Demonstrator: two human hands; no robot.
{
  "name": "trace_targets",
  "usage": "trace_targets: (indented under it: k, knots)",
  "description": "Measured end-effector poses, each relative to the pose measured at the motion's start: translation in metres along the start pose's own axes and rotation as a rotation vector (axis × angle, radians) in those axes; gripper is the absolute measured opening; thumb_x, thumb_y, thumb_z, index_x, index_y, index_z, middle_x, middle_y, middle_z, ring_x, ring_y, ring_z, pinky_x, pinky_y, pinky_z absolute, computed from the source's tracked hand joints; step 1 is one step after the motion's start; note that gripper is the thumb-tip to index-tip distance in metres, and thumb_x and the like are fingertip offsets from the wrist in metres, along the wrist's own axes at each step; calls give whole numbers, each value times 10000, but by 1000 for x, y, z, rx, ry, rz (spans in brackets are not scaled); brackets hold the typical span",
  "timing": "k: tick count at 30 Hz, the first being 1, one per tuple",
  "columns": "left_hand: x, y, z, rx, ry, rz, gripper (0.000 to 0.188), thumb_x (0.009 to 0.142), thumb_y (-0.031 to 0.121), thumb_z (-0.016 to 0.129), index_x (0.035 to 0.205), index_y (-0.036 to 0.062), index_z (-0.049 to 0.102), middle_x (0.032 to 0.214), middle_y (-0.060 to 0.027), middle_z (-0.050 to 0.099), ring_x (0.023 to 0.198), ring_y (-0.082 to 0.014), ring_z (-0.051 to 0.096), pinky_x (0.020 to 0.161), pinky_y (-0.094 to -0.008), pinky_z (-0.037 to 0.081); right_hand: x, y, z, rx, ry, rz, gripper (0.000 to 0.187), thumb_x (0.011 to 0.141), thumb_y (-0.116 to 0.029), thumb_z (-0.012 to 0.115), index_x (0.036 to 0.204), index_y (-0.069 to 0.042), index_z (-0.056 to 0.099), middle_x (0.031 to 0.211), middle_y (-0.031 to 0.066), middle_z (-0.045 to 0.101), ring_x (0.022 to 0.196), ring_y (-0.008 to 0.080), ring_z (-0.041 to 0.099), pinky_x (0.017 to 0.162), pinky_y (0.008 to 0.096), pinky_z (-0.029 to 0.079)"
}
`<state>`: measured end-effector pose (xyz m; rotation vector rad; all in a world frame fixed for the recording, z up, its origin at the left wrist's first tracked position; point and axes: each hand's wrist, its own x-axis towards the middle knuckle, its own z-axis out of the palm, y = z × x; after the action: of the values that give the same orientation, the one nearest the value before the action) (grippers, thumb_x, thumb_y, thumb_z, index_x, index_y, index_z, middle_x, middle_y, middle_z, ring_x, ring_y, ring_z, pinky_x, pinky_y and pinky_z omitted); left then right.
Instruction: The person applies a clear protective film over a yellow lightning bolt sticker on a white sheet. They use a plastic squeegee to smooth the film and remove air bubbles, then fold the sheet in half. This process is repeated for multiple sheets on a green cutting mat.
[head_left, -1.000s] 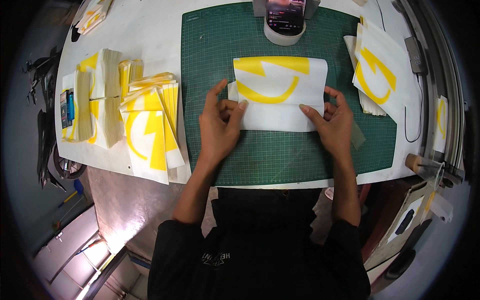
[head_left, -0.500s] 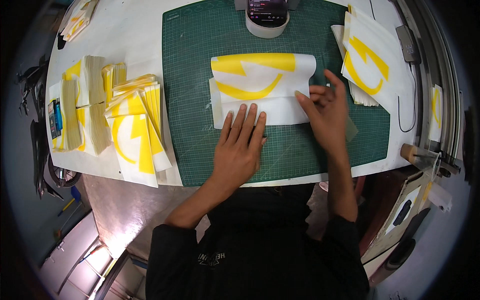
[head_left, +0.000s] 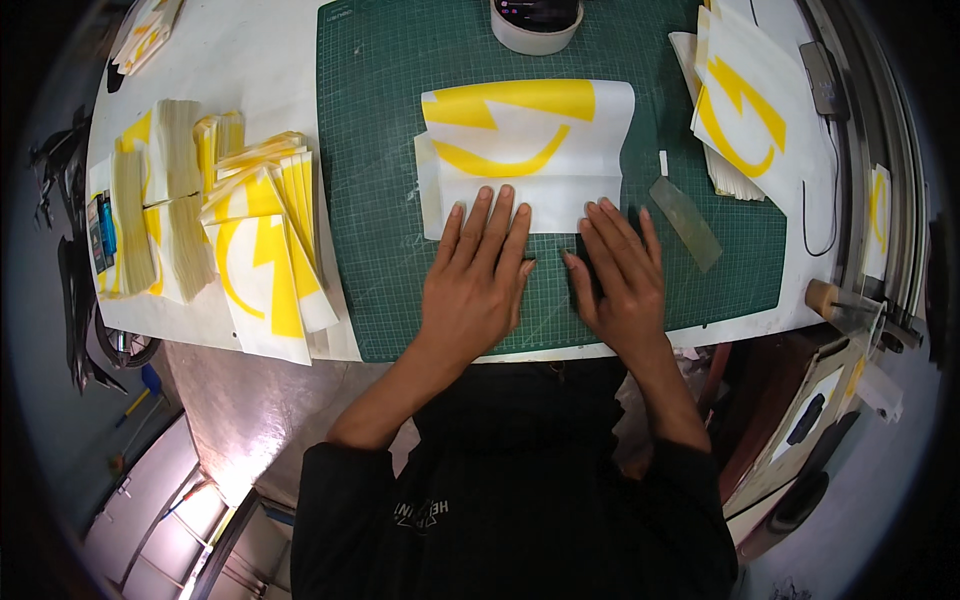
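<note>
A: What just changed?

B: The right hand (head_left: 622,285) came down. Half a second ago it was up by the side of the white and yellow sheet (head_left: 520,150). Now some of its fingertips lie on the bottom part, near the right corner. Its thumb is off the sheet, over the green mat (head_left: 380,300).

A: And the left hand (head_left: 470,290)?

B: It lies on the bottom part too, more to the left, same as half a second ago.

A: Is either one holding on?

B: No. Both have their fingers stretched out long, and nothing is pinched. I can't tell how hard they push.

A: Where is the sheet?

B: On the green mat, with a pale card (head_left: 427,180) poking out on its left.

A: So what does that mean?

B: I think two hands now keep the bottom flap flat, not one. The top looks curvy, so maybe it isn't pressed yet.

A: Anything else?

B: The clear strip (head_left: 688,223) isn't behind the right hand anymore.
</note>
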<state>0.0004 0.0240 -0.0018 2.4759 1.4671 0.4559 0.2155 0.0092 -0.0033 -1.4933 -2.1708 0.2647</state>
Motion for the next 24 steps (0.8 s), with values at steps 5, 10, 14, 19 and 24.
trace_targets:
  k: [5,10,14,19,24]
  knots:
    - [-9,-3,-2,-54,-72,-18,681,1023,295,660,1592,-3,434,1665,-227,411,1569,-391,363,1262,-590,299,-4,0,-1,-43,-44,3,425,955,-186,774,1310,35,699,1468,184,640,1451,327,551,1244,661,285]
    - [-21,-19,-13,-16,-156,-61,789,1044,438,595,1638,-11,332,1707,-239,325,1599,-393,296,1279,-614,221,-10,5,0,-85,-110,2,477,970,-272,761,1378,-38,683,1534,215,573,1502,375,477,1234,728,215]
    - [-21,-20,-14,22,-177,-66,787,1062,479,542,1639,-10,326,1716,-249,298,1610,-396,270,1286,-626,180,-5,-29,9,-204,-67,114,507,1002,-389,703,1469,-203,637,1664,249,382,1583,450,283,1194,807,92]
    - [-21,-19,-12,24,-181,-81,765,1067,457,545,1636,-9,334,1726,-239,286,1615,-392,260,1285,-633,172,-9,-27,15,-157,-23,144,449,1030,-406,656,1473,-337,646,1719,208,291,1609,443,192,1209,780,-25]
    - [-20,-17,-15,50,-166,-86,760,1066,466,545,1634,2,347,1724,-228,296,1620,-378,253,1287,-632,169,-27,20,-20,-264,12,263,276,996,-357,717,1240,-262,804,1679,238,342,1581,465,244,1170,823,-3]
